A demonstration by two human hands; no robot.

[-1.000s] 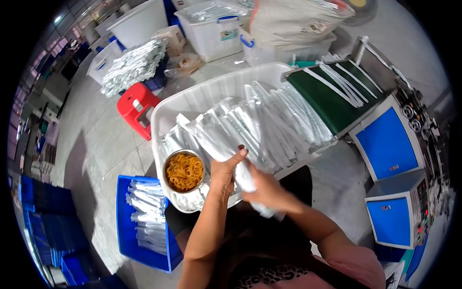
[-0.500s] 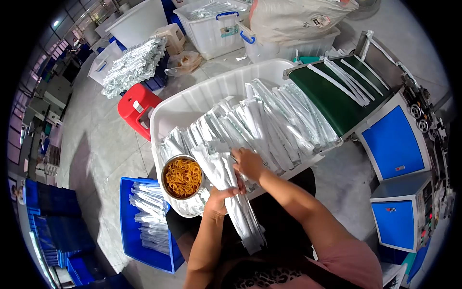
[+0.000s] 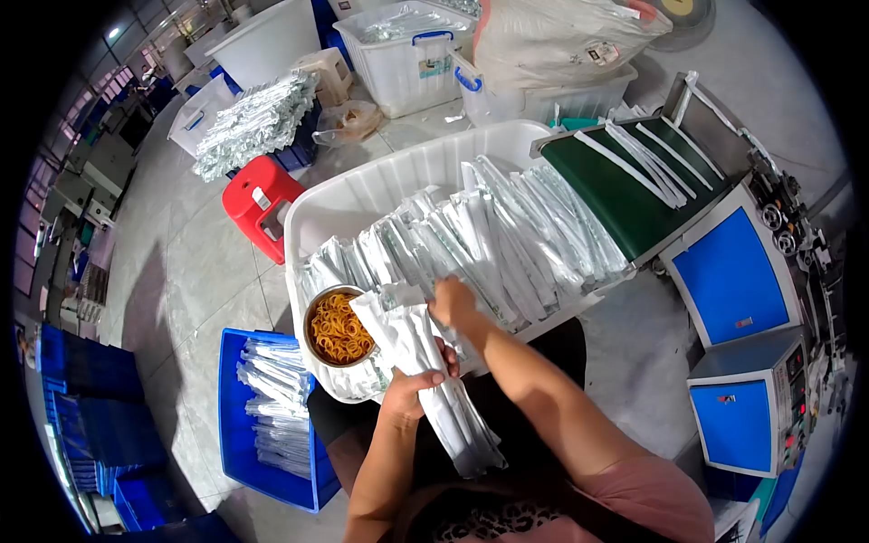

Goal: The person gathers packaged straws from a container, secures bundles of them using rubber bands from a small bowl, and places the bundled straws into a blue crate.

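Observation:
My left hand [image 3: 418, 385] is wrapped round a bundle of long, thin silvery-white packets [image 3: 444, 412] held slanting over my lap. Close to the bundle's upper right side is my right hand [image 3: 453, 303], its fingers curled; whatever lies between them is hidden. Many similar packets [image 3: 507, 235] lie in rows in the large white tub [image 3: 326, 195] in front of me. A round metal bowl [image 3: 312, 348] full of orange-brown rubber bands [image 3: 340, 328] rests on the packets at the tub's near left, just left of the bundle.
A blue bin [image 3: 231, 407] of packets stands at lower left, with a red stool [image 3: 253, 201] above it. A green conveyor [image 3: 615, 204] carrying loose strips reaches over the tub's right end, beside blue-panelled machines [image 3: 738, 271]. Filled white boxes [image 3: 398, 72] stand behind.
Since the first frame, the bundle has come down from over the tub to a slant across my lap. My right hand has moved from its lower end to its upper right side.

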